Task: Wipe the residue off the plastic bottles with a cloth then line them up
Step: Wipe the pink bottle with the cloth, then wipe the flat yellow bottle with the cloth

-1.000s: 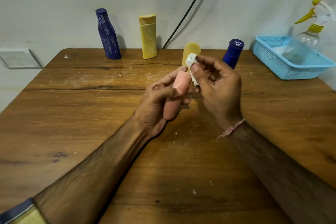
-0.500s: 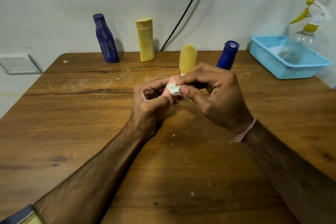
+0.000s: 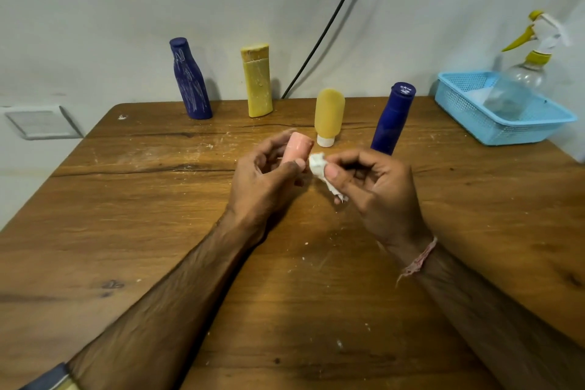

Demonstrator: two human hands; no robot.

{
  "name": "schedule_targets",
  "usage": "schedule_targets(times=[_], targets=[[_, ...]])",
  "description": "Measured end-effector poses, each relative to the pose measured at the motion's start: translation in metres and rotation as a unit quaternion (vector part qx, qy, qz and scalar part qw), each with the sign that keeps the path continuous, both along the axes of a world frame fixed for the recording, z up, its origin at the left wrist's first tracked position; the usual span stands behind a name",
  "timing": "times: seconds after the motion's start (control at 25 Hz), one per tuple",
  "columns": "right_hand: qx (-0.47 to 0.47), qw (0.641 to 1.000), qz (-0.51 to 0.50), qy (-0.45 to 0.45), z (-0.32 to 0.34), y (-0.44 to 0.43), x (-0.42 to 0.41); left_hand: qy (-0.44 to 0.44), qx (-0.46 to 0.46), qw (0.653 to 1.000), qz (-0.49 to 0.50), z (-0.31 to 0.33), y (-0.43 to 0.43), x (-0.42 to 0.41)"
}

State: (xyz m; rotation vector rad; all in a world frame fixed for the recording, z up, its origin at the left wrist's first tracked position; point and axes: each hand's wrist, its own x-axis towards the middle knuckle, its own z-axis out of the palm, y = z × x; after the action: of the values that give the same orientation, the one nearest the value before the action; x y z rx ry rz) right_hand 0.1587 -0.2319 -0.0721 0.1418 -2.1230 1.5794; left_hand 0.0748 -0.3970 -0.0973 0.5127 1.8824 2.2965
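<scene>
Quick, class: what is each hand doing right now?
Left hand: grips the pink bottle.
Right hand: pinches the white cloth.

A small pink bottle [image 3: 297, 149], tilted with its flat end up, sits in the left hand's [image 3: 266, 180] grip. A crumpled white cloth [image 3: 319, 168], pinched in the right hand [image 3: 376, 187], is just beside it. Four bottles stand upright behind: farthest back a white-streaked dark blue bottle [image 3: 190, 82] and a flat yellow bottle [image 3: 257, 82], nearer a rounded yellow bottle [image 3: 329, 114] on its white cap and a plain blue bottle [image 3: 392, 119].
</scene>
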Motion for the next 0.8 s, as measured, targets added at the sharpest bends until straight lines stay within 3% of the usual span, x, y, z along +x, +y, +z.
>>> schedule_targets(times=[0.08,0.2,0.4,0.64,0.72,0.8], targets=[[-0.026,0.998,-0.001,-0.054,-0.01,0.002,0.008,-0.041,-0.074,0.995,0.057,0.006,-0.001,-0.003],[-0.073,0.993,-0.004,-0.093,-0.021,0.005,0.01,-0.026,-0.223,0.968,0.111,0.023,-0.002,-0.016],[-0.147,0.984,-0.009,-0.098,-0.025,0.009,0.005,0.178,-0.464,0.866,0.057,0.061,0.004,-0.066],[-0.151,0.984,-0.014,-0.093,-0.028,0.009,0.003,0.252,-0.584,0.771,-0.03,0.099,0.032,-0.108],[-0.145,0.984,-0.02,-0.097,-0.028,0.009,0.002,0.271,-0.595,0.757,-0.016,0.104,0.042,-0.113],[-0.144,0.984,-0.021,-0.1,-0.029,0.009,0.002,0.268,-0.587,0.764,0.002,0.102,0.049,-0.114]])
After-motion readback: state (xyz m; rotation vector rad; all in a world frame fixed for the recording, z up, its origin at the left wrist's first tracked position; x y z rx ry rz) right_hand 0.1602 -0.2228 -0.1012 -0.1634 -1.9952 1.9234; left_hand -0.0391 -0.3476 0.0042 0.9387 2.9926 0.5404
